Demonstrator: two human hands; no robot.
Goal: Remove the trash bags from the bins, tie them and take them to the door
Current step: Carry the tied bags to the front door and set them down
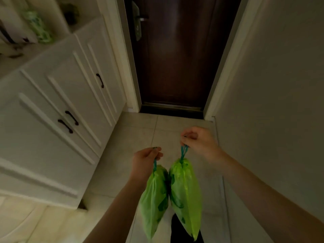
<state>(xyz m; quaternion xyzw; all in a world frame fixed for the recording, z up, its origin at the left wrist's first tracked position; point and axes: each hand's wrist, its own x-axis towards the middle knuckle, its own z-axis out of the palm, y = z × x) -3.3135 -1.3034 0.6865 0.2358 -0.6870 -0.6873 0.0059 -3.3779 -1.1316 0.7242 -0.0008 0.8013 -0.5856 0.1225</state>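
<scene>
Green bags hang from raised hands

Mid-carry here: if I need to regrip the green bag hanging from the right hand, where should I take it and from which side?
Take the bag in the right hand by its teal drawstring loop, from above. The cinched neck gathers everything below the loop, and the right green bag hangs straight down from it. The left green bag, held by the left hand, presses against its left side, so come from the right.

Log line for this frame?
left hand: holds left green bag | right hand: holds right green bag | door: ahead, shut
</scene>
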